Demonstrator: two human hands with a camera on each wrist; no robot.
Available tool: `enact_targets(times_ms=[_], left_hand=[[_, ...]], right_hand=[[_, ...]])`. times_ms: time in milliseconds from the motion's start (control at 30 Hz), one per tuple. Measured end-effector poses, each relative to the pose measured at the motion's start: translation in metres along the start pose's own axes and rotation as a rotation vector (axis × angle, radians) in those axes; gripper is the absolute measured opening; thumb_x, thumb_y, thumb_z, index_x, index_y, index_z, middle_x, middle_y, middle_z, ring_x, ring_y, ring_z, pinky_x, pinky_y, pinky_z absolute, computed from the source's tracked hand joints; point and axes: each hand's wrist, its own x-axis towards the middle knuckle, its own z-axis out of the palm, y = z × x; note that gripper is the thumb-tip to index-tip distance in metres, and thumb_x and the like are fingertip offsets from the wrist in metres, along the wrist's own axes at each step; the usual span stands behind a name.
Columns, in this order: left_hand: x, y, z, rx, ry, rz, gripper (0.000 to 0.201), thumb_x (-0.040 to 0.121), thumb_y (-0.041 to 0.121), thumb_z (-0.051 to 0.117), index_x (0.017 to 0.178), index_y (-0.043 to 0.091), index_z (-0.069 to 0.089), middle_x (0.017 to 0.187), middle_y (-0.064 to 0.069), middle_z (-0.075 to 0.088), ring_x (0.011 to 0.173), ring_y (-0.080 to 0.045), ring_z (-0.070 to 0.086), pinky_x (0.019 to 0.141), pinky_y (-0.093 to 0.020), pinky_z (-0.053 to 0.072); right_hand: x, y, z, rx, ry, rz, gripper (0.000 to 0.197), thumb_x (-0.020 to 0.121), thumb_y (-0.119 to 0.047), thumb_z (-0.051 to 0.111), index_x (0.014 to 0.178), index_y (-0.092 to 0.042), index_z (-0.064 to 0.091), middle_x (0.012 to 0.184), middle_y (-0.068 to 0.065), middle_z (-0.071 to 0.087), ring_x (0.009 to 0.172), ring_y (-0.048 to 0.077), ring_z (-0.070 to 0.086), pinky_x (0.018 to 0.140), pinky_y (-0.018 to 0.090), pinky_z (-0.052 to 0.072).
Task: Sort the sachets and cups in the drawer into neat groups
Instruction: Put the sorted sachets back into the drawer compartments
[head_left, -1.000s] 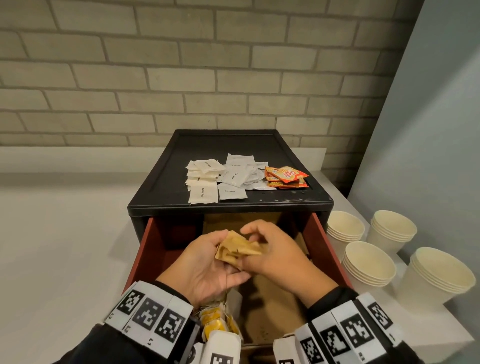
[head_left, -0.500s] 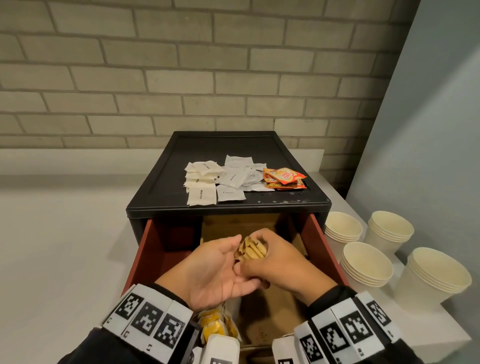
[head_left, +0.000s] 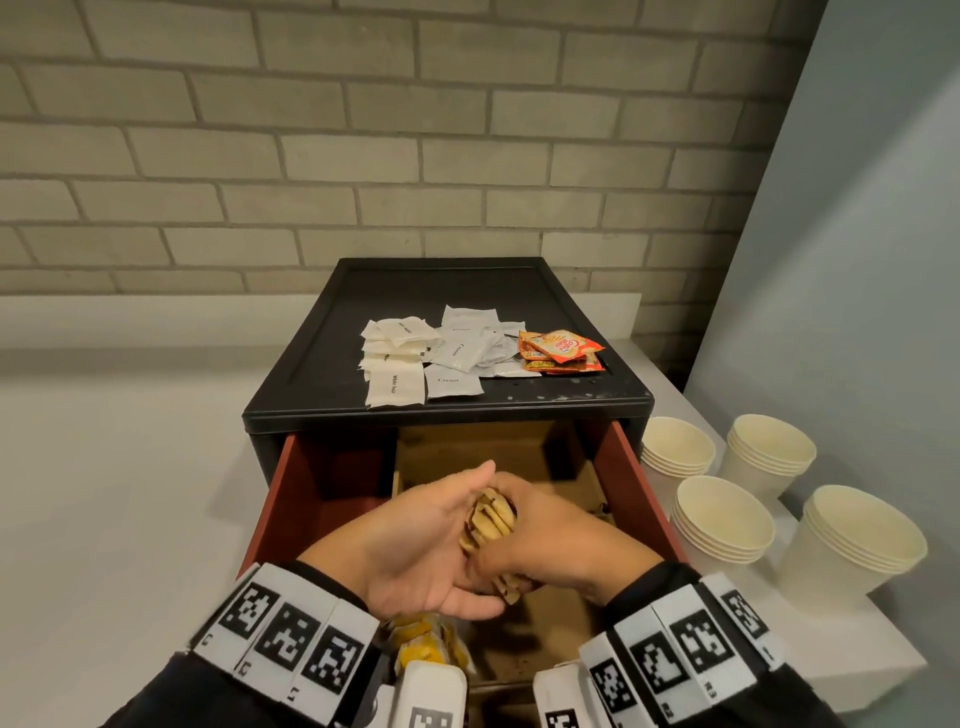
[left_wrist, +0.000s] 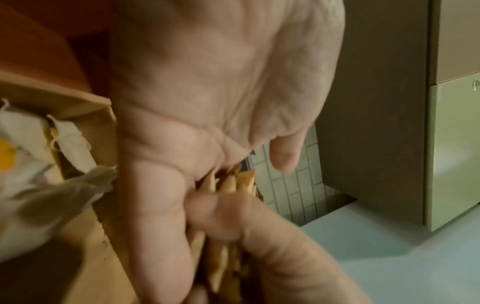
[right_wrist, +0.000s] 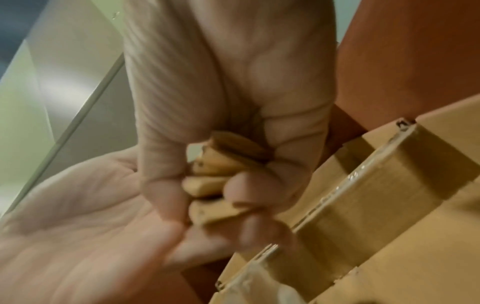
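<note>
The right hand (head_left: 550, 540) squeezes a bunch of brown sachets (head_left: 488, 519), fingers (right_wrist: 249, 185) curled tight around them. The left hand (head_left: 415, 540) lies flat against them, fingers straight, above the open drawer (head_left: 636, 483). Farther back, white sachets (head_left: 431, 353) sit on the black box (head_left: 332, 353).

White desk (head_left: 104, 493) carrying a black cabinet (head_left: 311, 364) set against the brick wall, beyond the hands. Four stacks of cream paper cups (head_left: 722, 514) stand directly on the desk to the right of the right hand (head_left: 561, 545), beside the red drawer (head_left: 631, 483): two nearer the wall, two nearer the person, the stacks close together. On the cabinet top, beyond both hands, lie white sachets (head_left: 395, 364) to the left, further white sachets marked "Cream" (head_left: 460, 348) in the middle, and orange sachets (head_left: 561, 351) to the right, the groups touching.
</note>
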Motion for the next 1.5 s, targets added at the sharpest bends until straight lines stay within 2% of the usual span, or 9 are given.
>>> enact_targets(times_ms=[200, 467, 667, 800, 933, 1100, 1200, 1300, 1500], left_hand=[[0.001, 0.002, -0.006, 0.060, 0.197, -0.037, 0.037, 0.088, 0.034, 0.055, 0.104, 0.002, 0.063, 0.077, -0.018, 0.070, 0.057, -0.019, 0.070, 0.046, -0.019, 0.054], [0.000, 0.003, 0.000, 0.108, 0.222, -0.089, 0.028, 0.075, 0.030, 0.063, 0.091, 0.007, 0.062, 0.059, -0.007, 0.061, 0.042, -0.006, 0.055, 0.039, -0.011, 0.044], [-0.016, 0.015, 0.022, 0.116, 0.230, 0.154, 0.031, 0.062, 0.021, 0.063, 0.090, 0.009, 0.063, 0.063, -0.006, 0.062, 0.049, -0.010, 0.057, 0.043, -0.014, 0.045], [-0.021, 0.029, 0.044, 0.106, 0.233, 0.280, 0.026, 0.069, 0.018, 0.065, 0.095, 0.012, 0.063, 0.074, -0.007, 0.070, 0.053, -0.011, 0.062, 0.047, -0.016, 0.049], [-0.004, 0.028, 0.061, 0.208, 0.333, 0.297, 0.013, 0.086, 0.009, 0.061, 0.098, 0.014, 0.062, 0.085, -0.005, 0.073, 0.069, -0.013, 0.065, 0.052, -0.017, 0.050], [0.037, 0.007, 0.074, 0.318, 0.451, 0.210, 0.024, 0.088, -0.008, 0.052, 0.087, 0.016, 0.051, 0.085, -0.003, 0.061, 0.075, -0.013, 0.058, 0.061, -0.024, 0.045], [0.065, -0.006, 0.075, 0.420, 0.516, 0.161, 0.027, 0.086, -0.015, 0.045, 0.084, 0.012, 0.048, 0.084, -0.006, 0.057, 0.073, -0.015, 0.056, 0.057, -0.025, 0.050], [0.086, -0.015, 0.075, 0.749, 0.629, 0.114, 0.029, 0.084, -0.005, 0.055, 0.108, 0.012, 0.052, 0.107, -0.011, 0.061, 0.095, -0.024, 0.061, 0.076, -0.033, 0.052], [0.098, -0.017, 0.081, 1.376, 0.759, 0.060, 0.031, 0.088, 0.008, 0.057, 0.119, 0.012, 0.054, 0.118, -0.007, 0.059, 0.105, -0.023, 0.059, 0.083, -0.026, 0.048]], right_hand=[[0.001, 0.002, -0.002, -0.142, 0.015, -0.009, 0.044, 0.068, -0.015, 0.072, 0.112, -0.018, 0.063, 0.095, 0.005, 0.068, 0.077, 0.017, 0.062, 0.067, 0.030, 0.051], [-0.012, -0.008, -0.002, -0.215, 0.021, -0.190, 0.033, 0.063, -0.007, 0.077, 0.091, -0.014, 0.062, 0.096, 0.007, 0.060, 0.080, 0.016, 0.055, 0.069, 0.030, 0.046], [-0.051, -0.042, -0.025, -0.252, 0.136, -0.239, 0.074, 0.073, -0.012, 0.074, 0.139, -0.022, 0.043, 0.138, 0.002, 0.043, 0.122, 0.017, 0.047, 0.094, 0.023, 0.041], [-0.093, -0.070, -0.065, -0.263, 0.298, -0.297, 0.050, 0.089, -0.024, 0.060, 0.136, -0.026, 0.046, 0.136, -0.002, 0.050, 0.120, 0.011, 0.048, 0.088, 0.021, 0.038], [-0.121, -0.072, -0.092, -0.285, 0.471, -0.359, 0.038, 0.093, -0.002, 0.045, 0.126, -0.016, 0.057, 0.118, 0.000, 0.063, 0.107, 0.010, 0.056, 0.092, 0.020, 0.042], [-0.134, -0.024, -0.101, -0.567, 0.351, -0.203, 0.043, 0.088, 0.006, 0.044, 0.123, -0.013, 0.060, 0.120, 0.002, 0.064, 0.111, 0.012, 0.057, 0.097, 0.024, 0.043], [-0.135, 0.019, -0.084, -0.583, 0.311, -0.197, 0.039, 0.090, -0.008, 0.050, 0.126, -0.022, 0.056, 0.121, -0.003, 0.061, 0.100, 0.008, 0.055, 0.082, 0.018, 0.042], [-0.126, 0.052, -0.063, -0.588, 0.269, -0.135, 0.049, 0.093, -0.026, 0.050, 0.139, -0.017, 0.035, 0.125, 0.004, 0.052, 0.097, 0.012, 0.048, 0.081, 0.021, 0.037], [-0.107, 0.075, -0.046, -0.453, 0.296, -0.166, 0.059, 0.091, -0.015, 0.044, 0.145, -0.009, 0.021, 0.105, 0.003, 0.047, 0.088, 0.015, 0.047, 0.076, 0.024, 0.040]])
